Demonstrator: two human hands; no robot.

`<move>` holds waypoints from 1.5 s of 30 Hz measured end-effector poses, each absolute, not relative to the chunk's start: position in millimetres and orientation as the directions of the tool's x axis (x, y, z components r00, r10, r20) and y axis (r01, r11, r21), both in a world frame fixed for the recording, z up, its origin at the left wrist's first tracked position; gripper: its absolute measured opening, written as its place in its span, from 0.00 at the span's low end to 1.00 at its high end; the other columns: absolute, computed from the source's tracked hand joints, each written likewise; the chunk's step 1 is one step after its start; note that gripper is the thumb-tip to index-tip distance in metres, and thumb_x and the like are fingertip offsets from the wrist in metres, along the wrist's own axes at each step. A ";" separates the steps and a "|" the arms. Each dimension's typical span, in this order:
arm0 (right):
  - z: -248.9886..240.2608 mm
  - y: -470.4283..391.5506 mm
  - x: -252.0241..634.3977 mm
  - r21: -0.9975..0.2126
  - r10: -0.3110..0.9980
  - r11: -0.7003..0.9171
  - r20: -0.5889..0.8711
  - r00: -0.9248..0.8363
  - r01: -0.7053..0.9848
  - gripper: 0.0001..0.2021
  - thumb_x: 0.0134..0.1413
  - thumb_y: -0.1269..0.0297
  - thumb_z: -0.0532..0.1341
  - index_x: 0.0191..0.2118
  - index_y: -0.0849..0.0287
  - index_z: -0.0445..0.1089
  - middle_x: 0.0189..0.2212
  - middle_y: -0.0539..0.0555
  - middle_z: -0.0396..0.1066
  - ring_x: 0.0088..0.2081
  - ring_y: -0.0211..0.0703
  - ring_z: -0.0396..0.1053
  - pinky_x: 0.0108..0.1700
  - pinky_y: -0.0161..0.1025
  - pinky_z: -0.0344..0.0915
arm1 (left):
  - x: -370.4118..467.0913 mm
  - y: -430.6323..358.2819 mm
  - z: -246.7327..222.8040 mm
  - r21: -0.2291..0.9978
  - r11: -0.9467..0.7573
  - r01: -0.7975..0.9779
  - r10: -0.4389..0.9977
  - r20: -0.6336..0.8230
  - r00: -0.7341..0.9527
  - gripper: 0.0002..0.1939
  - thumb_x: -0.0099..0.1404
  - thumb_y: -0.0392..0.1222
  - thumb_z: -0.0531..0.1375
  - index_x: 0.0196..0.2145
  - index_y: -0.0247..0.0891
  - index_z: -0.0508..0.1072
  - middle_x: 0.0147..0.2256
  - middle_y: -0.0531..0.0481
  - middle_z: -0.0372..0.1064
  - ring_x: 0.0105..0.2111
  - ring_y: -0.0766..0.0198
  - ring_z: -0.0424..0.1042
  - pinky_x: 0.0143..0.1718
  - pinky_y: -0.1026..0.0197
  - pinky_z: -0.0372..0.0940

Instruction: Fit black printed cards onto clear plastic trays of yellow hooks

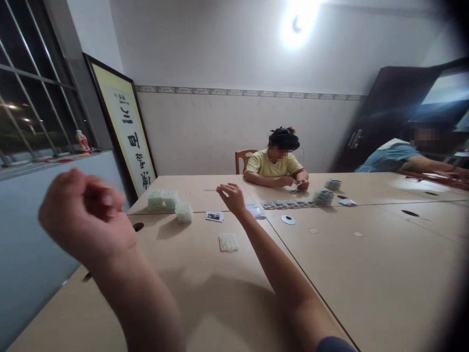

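My left hand (88,215) is raised at the left, in front of the wall below the window. Its fingers are curled into a blurred fist, and nothing shows in them. My right hand (231,198) reaches over the far part of the table, its fingertips pinching a thin pale stick (210,190) that points left. Below it on the table lies a flat, clear plastic case (228,242). A small card with a dark picture (214,216) rests to the left of my right wrist.
Stacks of clear cases (162,200) stand at the far left of the table (205,313). Across it sits a person in a yellow shirt (271,166), near a row of small packets (289,205) and a stack (324,196). Another person (392,156) leans in at the right.
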State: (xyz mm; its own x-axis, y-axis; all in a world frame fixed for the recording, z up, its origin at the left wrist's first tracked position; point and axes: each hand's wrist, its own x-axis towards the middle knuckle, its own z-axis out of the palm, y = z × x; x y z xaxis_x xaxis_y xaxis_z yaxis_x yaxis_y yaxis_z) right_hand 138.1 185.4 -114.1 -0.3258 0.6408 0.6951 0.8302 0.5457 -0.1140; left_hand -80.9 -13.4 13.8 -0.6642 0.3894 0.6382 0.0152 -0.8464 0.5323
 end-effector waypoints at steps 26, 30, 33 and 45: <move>-9.8 -38.5 195.2 -0.423 0.369 0.866 0.901 0.229 0.268 0.03 0.60 0.68 0.65 0.35 0.53 0.73 0.20 0.44 0.60 0.18 0.31 0.53 0.18 0.33 0.49 | -15.5 -24.3 12.3 0.746 -0.640 0.184 0.763 0.645 0.036 0.07 0.51 0.42 0.71 0.19 0.43 0.79 0.12 0.55 0.65 0.13 0.70 0.61 0.13 0.69 0.54; -10.5 -30.0 202.9 -0.562 0.590 0.780 0.807 -0.021 0.276 0.08 0.60 0.61 0.67 0.30 0.55 0.73 0.18 0.43 0.57 0.18 0.30 0.51 0.17 0.32 0.46 | -10.3 -20.8 12.1 0.751 -0.634 0.188 0.770 0.636 0.057 0.06 0.50 0.42 0.73 0.20 0.43 0.81 0.13 0.55 0.66 0.13 0.70 0.61 0.13 0.69 0.55; -9.8 -16.9 205.9 -0.639 0.658 0.753 0.727 -0.199 0.157 0.10 0.61 0.60 0.65 0.29 0.56 0.71 0.16 0.41 0.53 0.16 0.29 0.48 0.15 0.30 0.42 | -9.1 -19.5 11.7 0.749 -0.627 0.215 0.773 0.633 0.051 0.07 0.50 0.44 0.74 0.21 0.43 0.81 0.14 0.55 0.66 0.14 0.69 0.61 0.14 0.68 0.55; -5.6 -0.6 209.2 -0.805 0.779 0.593 0.579 -0.242 -0.017 0.14 0.58 0.63 0.65 0.24 0.58 0.64 0.14 0.41 0.59 0.14 0.25 0.52 0.15 0.27 0.46 | 17.0 1.9 -2.8 0.309 -0.704 0.640 0.384 0.923 -0.024 0.19 0.54 0.33 0.74 0.44 0.38 0.78 0.36 0.52 0.68 0.26 0.70 0.63 0.26 0.66 0.63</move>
State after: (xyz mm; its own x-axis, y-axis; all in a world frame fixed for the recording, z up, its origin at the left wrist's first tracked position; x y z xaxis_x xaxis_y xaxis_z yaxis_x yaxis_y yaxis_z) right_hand 209.2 -0.6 -5.6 -0.2425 0.7786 0.5788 -0.0168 0.5931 -0.8049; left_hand 17.0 1.9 -2.8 -0.0238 0.3838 0.9231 0.6399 -0.7036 0.3090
